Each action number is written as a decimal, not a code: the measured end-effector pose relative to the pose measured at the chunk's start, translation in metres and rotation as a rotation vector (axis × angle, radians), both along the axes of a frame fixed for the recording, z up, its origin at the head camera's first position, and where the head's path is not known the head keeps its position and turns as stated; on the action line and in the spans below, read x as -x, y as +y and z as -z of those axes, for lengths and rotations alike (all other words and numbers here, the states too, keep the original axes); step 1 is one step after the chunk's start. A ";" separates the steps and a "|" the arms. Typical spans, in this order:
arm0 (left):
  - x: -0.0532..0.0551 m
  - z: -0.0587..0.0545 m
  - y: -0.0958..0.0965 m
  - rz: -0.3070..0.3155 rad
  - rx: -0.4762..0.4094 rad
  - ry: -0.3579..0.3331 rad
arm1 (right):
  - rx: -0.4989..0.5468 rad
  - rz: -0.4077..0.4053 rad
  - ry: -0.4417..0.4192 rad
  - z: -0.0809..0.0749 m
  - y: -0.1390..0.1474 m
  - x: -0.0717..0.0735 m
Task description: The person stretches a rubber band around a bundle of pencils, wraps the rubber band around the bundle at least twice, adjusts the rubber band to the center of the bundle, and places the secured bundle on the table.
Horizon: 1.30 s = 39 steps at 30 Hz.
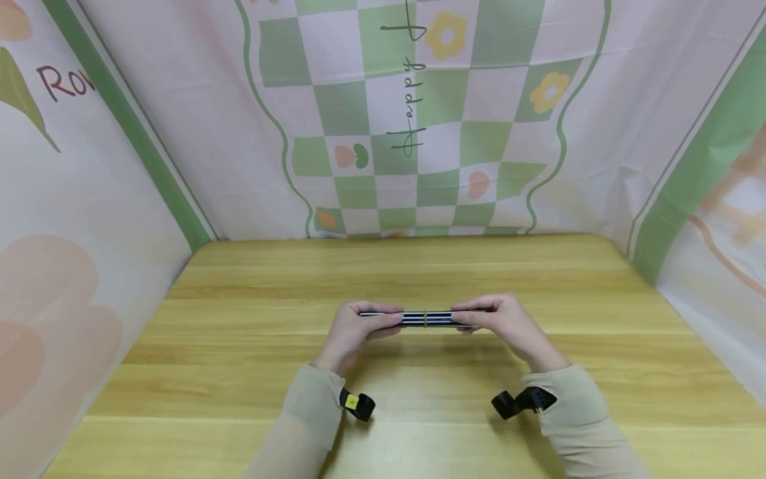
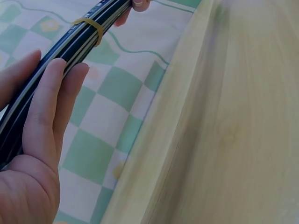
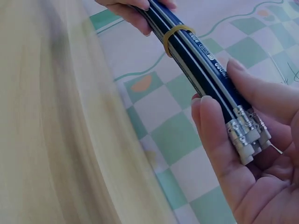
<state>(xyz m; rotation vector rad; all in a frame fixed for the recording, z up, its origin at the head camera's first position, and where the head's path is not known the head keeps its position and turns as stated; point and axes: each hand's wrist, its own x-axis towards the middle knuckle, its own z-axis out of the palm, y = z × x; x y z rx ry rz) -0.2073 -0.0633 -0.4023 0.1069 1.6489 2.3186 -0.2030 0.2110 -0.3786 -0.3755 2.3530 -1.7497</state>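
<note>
A bundle of dark blue striped pencils (image 1: 413,319) is held level above the table by both hands, one at each end. Around its middle runs a yellow rubber band (image 3: 176,35). My left hand (image 1: 353,332) grips the left end between thumb and fingers; that end is partly hidden by the palm in the left wrist view. At the other end my right hand (image 1: 509,326) pinches the bundle near the white erasers (image 3: 246,156) and their silver metal ferrules (image 3: 239,133). White lettering shows on the barrels beside the band.
Below lies a wood-grain table (image 1: 239,372). Behind it hangs a cloth (image 1: 443,146) with green and white checks and flowers, and more printed cloth stands at both sides. Each wrist wears a small black camera, one at the left (image 1: 359,404) and one at the right (image 1: 514,402).
</note>
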 end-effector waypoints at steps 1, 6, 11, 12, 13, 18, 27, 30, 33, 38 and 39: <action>0.000 0.000 0.000 -0.001 -0.004 -0.003 | 0.006 -0.003 -0.007 0.000 0.000 0.000; 0.001 0.002 -0.001 0.010 0.021 0.003 | 0.015 0.007 -0.024 0.003 -0.001 0.000; 0.003 0.005 -0.006 0.024 0.131 0.010 | 0.009 0.008 -0.035 0.008 0.000 0.002; 0.004 0.005 -0.007 0.019 0.152 0.012 | 0.005 0.010 -0.037 0.009 0.001 0.003; 0.004 0.005 -0.008 0.009 0.175 0.015 | 0.002 0.012 -0.039 0.009 0.002 0.003; 0.006 0.006 -0.014 -0.047 0.313 0.039 | -0.044 0.017 -0.052 0.013 0.004 0.006; 0.007 0.009 -0.017 -0.050 0.585 0.103 | -0.218 0.001 -0.017 0.023 0.003 0.011; 0.006 0.010 -0.017 -0.034 0.648 0.112 | -0.256 -0.019 0.002 0.026 0.002 0.012; 0.006 0.010 -0.018 -0.019 0.692 0.128 | -0.292 -0.024 0.012 0.028 0.001 0.012; 0.007 0.012 -0.018 0.008 0.734 0.147 | -0.330 -0.032 0.017 0.030 -0.001 0.011; 0.007 0.012 -0.018 0.012 0.737 0.147 | -0.331 -0.032 0.016 0.030 -0.002 0.010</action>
